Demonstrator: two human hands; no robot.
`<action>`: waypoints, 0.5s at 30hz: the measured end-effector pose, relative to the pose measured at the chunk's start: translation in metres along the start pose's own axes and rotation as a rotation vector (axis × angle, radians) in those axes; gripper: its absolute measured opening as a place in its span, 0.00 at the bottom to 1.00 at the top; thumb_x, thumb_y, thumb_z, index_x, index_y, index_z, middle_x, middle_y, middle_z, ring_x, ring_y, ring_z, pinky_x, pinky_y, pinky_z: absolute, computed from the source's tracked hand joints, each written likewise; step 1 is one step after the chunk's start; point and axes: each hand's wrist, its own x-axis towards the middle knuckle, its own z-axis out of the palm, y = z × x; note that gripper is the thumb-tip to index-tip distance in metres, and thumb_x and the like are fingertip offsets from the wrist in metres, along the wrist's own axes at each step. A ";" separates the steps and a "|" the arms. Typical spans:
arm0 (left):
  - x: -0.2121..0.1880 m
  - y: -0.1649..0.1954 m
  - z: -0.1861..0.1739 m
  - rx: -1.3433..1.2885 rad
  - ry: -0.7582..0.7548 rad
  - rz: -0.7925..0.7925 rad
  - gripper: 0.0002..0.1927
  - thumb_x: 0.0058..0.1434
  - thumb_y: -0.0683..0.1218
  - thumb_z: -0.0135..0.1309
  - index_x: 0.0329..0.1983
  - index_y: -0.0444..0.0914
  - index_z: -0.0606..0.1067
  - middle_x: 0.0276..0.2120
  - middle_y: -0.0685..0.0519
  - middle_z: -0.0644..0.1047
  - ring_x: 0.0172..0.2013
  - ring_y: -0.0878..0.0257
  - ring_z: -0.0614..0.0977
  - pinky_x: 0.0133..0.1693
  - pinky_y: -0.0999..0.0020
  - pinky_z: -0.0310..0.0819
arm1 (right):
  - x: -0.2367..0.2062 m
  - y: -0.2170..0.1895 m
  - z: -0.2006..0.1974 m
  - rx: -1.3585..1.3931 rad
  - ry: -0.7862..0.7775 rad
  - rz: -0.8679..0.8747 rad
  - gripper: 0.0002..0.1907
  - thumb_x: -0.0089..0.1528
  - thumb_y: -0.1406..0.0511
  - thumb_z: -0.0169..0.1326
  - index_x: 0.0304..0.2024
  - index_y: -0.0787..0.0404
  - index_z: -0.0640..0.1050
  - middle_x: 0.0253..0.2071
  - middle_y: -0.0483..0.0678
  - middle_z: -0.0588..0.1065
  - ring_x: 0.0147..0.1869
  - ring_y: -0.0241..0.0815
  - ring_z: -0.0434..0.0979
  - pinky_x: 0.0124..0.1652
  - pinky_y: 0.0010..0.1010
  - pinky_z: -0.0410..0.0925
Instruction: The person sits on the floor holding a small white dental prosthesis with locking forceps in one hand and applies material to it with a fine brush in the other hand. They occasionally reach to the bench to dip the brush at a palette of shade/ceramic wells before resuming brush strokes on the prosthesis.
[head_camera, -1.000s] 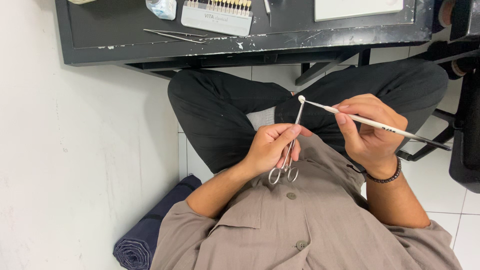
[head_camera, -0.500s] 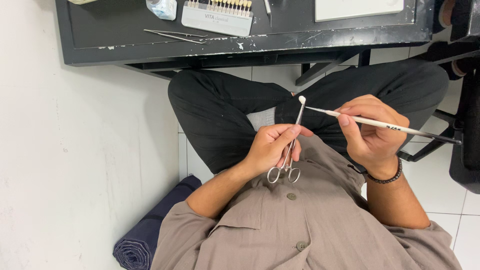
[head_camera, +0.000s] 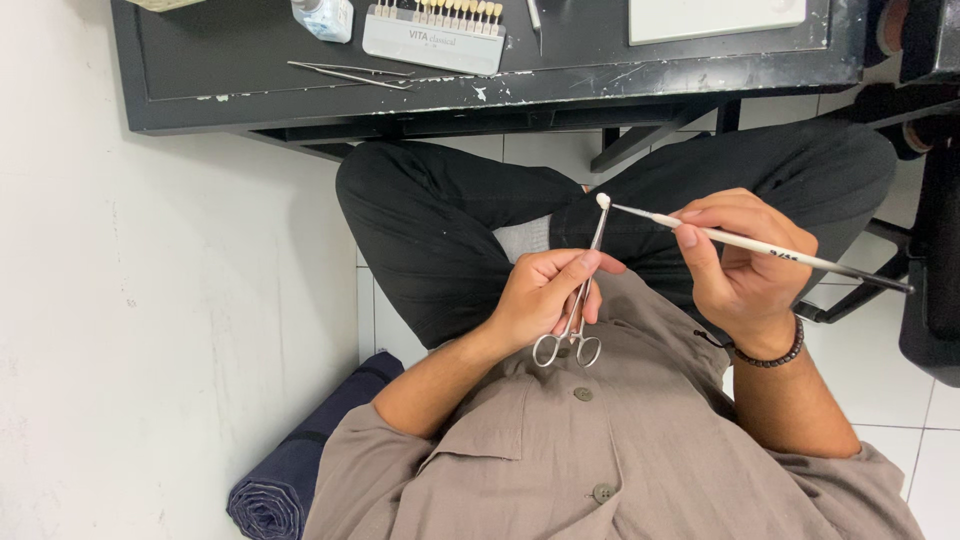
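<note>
A small white piece (head_camera: 603, 200) sits pinched at the tip of a pair of slim steel forceps (head_camera: 583, 287), held up above the person's lap, between the two hands and a little higher than both. The left hand (head_camera: 545, 297) is closed around the forceps' shaft, thumb lying along it, while the two finger rings hang free just below the palm. From the right, the tip of a thin white-handled brush (head_camera: 745, 241) touches the white piece (whether it presses or only rests there cannot be told). The right hand (head_camera: 742, 262) is clamped on that brush in a pen-like hold, with the dark end of the handle running out past the knuckles toward the right; a dark beaded bracelet (head_camera: 769, 355) circles its wrist. The hands stay apart, joined only through the two tools meeting at the piece.

Beneath them lie black trousers and a grey-brown buttoned shirt. Farther off stands a black table (head_camera: 500, 90) carrying a tooth shade guide (head_camera: 434, 32), long tweezers (head_camera: 350, 73) and a white tray. A rolled navy cloth (head_camera: 300, 465) lies on the white floor by the left elbow.
</note>
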 end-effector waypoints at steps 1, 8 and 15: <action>0.000 0.000 0.000 -0.014 -0.006 -0.002 0.23 0.78 0.52 0.42 0.52 0.29 0.79 0.21 0.52 0.78 0.15 0.73 0.72 0.18 0.79 0.62 | 0.000 0.000 0.000 0.025 0.008 -0.008 0.04 0.68 0.75 0.60 0.42 0.70 0.77 0.38 0.57 0.79 0.35 0.40 0.79 0.31 0.21 0.68; -0.001 -0.003 0.000 -0.035 -0.012 0.011 0.23 0.78 0.52 0.42 0.52 0.29 0.78 0.21 0.52 0.78 0.15 0.73 0.72 0.18 0.79 0.63 | -0.001 -0.002 0.001 0.047 -0.005 -0.034 0.04 0.72 0.74 0.60 0.44 0.70 0.77 0.39 0.56 0.79 0.39 0.41 0.81 0.36 0.23 0.71; 0.000 -0.003 -0.002 -0.007 -0.016 0.017 0.23 0.79 0.52 0.41 0.52 0.29 0.79 0.21 0.52 0.78 0.15 0.74 0.72 0.18 0.79 0.63 | -0.002 -0.001 0.001 0.020 0.001 -0.020 0.03 0.71 0.75 0.60 0.45 0.70 0.77 0.38 0.57 0.79 0.38 0.41 0.80 0.34 0.21 0.70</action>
